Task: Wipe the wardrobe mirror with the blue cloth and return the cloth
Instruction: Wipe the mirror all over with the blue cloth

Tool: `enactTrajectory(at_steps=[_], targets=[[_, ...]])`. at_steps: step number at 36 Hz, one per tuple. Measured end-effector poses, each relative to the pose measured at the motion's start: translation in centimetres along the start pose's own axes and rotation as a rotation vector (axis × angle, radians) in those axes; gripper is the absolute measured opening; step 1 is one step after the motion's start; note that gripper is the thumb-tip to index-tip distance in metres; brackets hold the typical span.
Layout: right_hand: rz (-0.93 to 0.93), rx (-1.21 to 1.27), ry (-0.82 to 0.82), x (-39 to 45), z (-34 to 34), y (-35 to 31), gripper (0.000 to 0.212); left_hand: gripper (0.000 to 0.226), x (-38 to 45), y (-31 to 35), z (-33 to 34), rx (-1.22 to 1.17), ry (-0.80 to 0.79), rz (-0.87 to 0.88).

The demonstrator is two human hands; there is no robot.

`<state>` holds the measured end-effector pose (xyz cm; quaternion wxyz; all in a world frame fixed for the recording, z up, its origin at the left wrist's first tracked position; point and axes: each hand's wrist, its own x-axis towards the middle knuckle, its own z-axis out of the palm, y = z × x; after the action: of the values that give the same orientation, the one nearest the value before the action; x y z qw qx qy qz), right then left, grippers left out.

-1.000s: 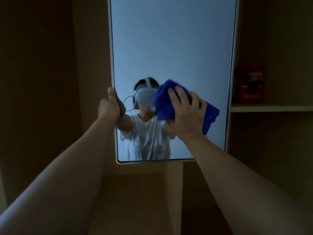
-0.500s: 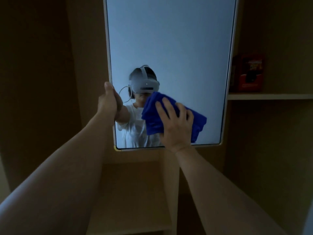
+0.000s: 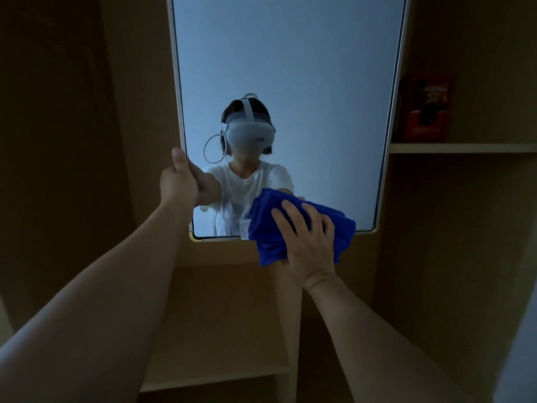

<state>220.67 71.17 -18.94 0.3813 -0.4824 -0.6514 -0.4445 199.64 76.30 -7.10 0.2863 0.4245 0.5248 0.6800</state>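
The wardrobe mirror (image 3: 290, 68) is a tall panel with a pale frame, set among dim wooden shelves. My left hand (image 3: 177, 180) grips the mirror's left edge low down, thumb pointing up. My right hand (image 3: 308, 238) presses a bunched blue cloth (image 3: 266, 228) against the mirror's bottom edge, right of centre. The cloth hangs partly below the frame. The glass reflects a person in a white shirt wearing a headset.
A red box (image 3: 425, 110) stands on a shelf (image 3: 462, 147) right of the mirror. Below the mirror a vertical wooden divider (image 3: 287, 321) splits two open compartments, with a lower shelf (image 3: 215, 376) on the left. Dark wardrobe walls close in on both sides.
My right hand has slid the blue cloth down the glass from mid-height to the bottom edge. My left hand has stayed on the mirror's left edge.
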Motion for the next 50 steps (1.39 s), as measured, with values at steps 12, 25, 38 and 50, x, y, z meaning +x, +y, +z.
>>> enactTrajectory(at_steps=[12, 25, 38, 50], targets=[[0.471, -0.027, -0.022, -0.8, -0.7, 4.9, 0.085, 0.054, -0.1, -0.6, 0.1, 0.089, 0.067, 0.049], [0.637, -0.069, 0.054, 8.3, -3.4, 9.4, 0.08, 0.057, -0.2, -0.8, 0.1, 0.105, 0.104, 0.093], [0.752, -0.014, 0.126, 8.1, -3.1, 8.8, 0.075, 0.064, 0.3, -1.2, 0.1, 0.108, 0.111, 0.103], [0.942, 0.09, 0.045, -2.2, -1.1, 5.0, 0.058, 0.054, 0.7, -1.5, 0.3, 0.11, 0.121, 0.094]])
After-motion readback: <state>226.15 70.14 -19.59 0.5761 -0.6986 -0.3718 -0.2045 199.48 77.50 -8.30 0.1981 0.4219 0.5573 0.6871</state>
